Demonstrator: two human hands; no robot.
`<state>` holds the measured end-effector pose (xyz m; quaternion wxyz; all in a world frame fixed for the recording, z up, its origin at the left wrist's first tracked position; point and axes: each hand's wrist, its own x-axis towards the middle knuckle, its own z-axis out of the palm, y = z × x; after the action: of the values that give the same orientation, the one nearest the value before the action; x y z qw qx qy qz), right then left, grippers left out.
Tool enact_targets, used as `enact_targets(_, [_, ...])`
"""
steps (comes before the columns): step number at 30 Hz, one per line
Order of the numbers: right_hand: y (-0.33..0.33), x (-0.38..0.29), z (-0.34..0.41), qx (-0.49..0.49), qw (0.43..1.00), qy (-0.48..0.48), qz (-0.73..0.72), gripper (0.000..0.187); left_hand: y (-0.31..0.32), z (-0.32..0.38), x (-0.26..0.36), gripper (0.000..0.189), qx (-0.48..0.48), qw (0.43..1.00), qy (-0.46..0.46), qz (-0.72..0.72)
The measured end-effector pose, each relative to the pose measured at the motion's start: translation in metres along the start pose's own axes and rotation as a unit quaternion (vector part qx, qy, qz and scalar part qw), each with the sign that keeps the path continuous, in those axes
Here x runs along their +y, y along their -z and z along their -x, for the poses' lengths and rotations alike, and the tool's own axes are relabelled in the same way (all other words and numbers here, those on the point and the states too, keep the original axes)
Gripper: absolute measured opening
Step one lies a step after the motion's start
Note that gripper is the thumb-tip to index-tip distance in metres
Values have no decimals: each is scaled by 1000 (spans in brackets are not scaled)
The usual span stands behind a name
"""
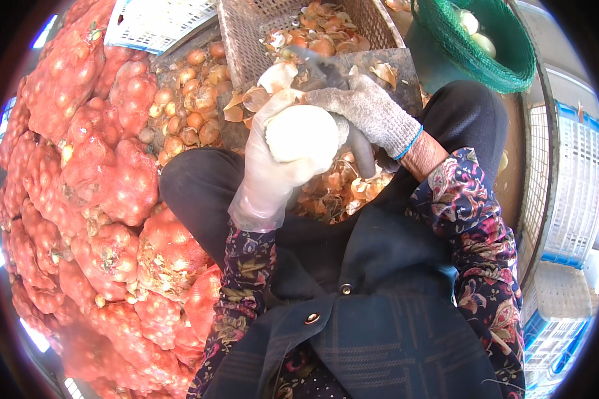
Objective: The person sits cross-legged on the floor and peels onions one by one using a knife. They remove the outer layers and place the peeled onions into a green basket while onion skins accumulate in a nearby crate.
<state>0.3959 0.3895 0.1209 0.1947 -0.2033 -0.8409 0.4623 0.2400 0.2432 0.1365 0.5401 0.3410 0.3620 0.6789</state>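
Note:
A peeled white onion (302,133) rests in my left hand (269,172), which wears a clear plastic glove and curls around it from below and the left. My right hand (372,112), in a grey knit glove with a blue cuff edge, is closed beside the onion, its fingers near the upper right side. From the top of that hand a dark, blurred knife blade (322,62) points up and left; the handle is hidden in the grip. Behind both hands is a worn board (407,67) with loose pieces of onion skin (278,76) on it.
Beyond the board stands a plastic crate (234,45) holding onion skins. A green mesh-lined bucket (449,55) at upper right contains peeled onions. Unpeeled onions (194,119) lie to the left, beside piled red mesh sacks (90,164). White crates (574,184) stand at right.

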Motion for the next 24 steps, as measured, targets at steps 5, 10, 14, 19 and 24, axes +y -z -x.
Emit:
enact_targets(5, [-7,-1,-7,65,992,-101,-35,30,-9,4,-9,91,74,997,-31,-7])
enact_targets(10, [-4,-10,-3,136,964,-208,-95,22,-1,7,-6,77,75,986,135,69])
enact_targets(14, [-7,-10,-5,127,978,-149,-75,24,-7,10,-16,67,80,980,59,174])
enact_targets(19, [2,-4,-29,178,944,-264,-91,24,-6,8,-10,61,103,994,10,37])
enact_targets(24, [2,-6,-20,139,948,-19,285,26,25,13,-15,52,101,993,18,58])
